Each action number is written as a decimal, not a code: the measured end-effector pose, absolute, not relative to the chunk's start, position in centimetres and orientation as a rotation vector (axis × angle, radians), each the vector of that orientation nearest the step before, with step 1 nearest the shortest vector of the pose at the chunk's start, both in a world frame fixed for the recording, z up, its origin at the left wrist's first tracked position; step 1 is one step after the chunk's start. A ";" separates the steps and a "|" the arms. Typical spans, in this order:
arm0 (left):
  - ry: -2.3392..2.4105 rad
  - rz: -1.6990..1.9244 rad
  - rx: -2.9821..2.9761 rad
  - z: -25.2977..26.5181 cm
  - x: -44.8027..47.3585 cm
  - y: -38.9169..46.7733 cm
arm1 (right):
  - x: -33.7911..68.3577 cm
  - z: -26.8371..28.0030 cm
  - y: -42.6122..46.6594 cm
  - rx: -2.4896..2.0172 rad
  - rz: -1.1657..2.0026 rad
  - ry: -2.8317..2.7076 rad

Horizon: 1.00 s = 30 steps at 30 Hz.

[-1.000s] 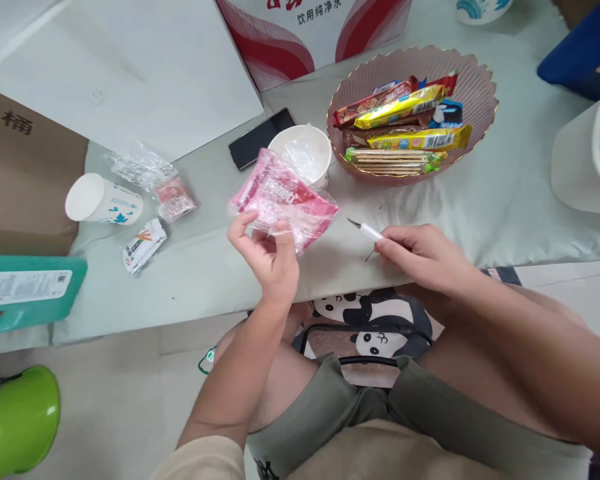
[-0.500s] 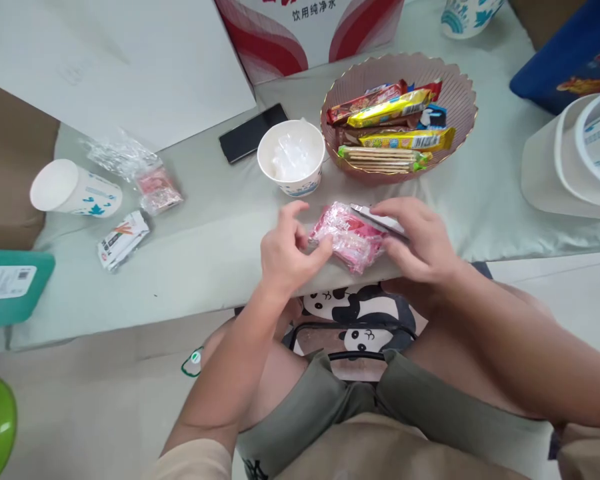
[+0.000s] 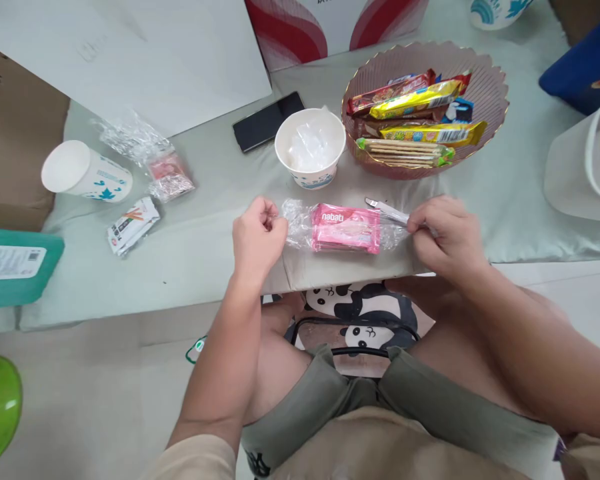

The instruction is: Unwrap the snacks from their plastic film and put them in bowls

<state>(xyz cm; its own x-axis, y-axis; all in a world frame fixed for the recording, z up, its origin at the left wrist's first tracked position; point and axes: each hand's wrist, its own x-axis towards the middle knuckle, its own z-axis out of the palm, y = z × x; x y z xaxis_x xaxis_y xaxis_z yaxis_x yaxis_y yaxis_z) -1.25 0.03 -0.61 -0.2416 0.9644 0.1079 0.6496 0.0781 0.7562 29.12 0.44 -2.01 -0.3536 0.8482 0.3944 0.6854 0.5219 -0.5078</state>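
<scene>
Two pink wafer packs marked "nabati", or a small stack of them, lie in a clear plastic bag (image 3: 347,228) stretched flat near the table's front edge. My left hand (image 3: 259,233) is closed in a pinch on the bag's twisted left end. At the other end my right hand (image 3: 447,233) is closed around a slim silver craft knife (image 3: 389,211), its blade pointing left above the bag. The right fingers also meet the bag's right end; how firmly they grip it is hidden.
Behind the bag stand a paper cup (image 3: 310,177) with clear plastic inside, a phone (image 3: 269,122) and a pink bowl (image 3: 497,90) of snack bars. Leftward are a tipped paper cup (image 3: 87,173), a wrapped packet (image 3: 173,179) and a white packet (image 3: 133,225). White bins (image 3: 575,167) stand at right.
My hands have moved apart, and the bunched plastic bag is now stretched out sideways. The pink wafer packs lie flat with their label visible. The craft knife stays in my right hand.
</scene>
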 end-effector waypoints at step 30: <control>1.816 0.977 1.772 0.1 -1.7 -2.1 | 26.3 -0.3 -1.7 -1.385 0.237 -2.096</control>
<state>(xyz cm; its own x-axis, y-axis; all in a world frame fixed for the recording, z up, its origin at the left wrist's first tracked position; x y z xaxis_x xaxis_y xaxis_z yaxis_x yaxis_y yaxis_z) -1.70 -2.09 0.11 -0.0994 0.9798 0.1735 0.6848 -0.0591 0.7263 26.31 -1.69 -0.29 -0.2679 0.8819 0.3880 0.7730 0.4371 -0.4598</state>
